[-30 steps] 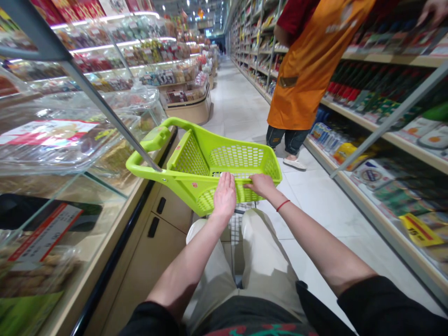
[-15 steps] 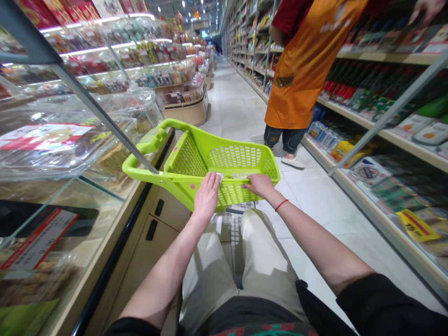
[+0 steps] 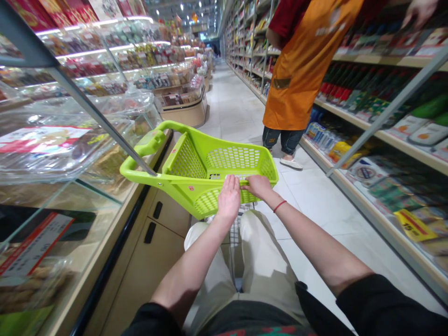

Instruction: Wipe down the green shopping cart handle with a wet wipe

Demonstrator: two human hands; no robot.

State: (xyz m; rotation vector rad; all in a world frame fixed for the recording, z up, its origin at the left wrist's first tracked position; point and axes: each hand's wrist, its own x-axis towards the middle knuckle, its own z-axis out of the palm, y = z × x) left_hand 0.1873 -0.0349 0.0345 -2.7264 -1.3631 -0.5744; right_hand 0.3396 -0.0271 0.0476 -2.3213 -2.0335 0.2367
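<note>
A lime-green shopping cart [image 3: 175,183] with a perforated plastic basket stands sideways in front of my knees. My left hand [image 3: 229,198] lies over its near rim, fingers straight and close together, pressing a small white wipe that is now mostly hidden beneath them. Just to the right, my right hand [image 3: 258,186] has its fingers curled over the same rim, close to the basket's right end. The two hands almost touch. Only a small part of the cart's wire lower frame shows between my legs.
At left, a glass-edged display counter [image 3: 115,191] holds clear packs of food. A person in an orange apron [image 3: 297,70] stands beyond the cart at right. Stocked shelves [image 3: 378,126] line the right side, and a pale tiled aisle [image 3: 227,93] runs ahead.
My left hand has slid right along the near rim, up beside my right hand. The right hand keeps its place on the rim.
</note>
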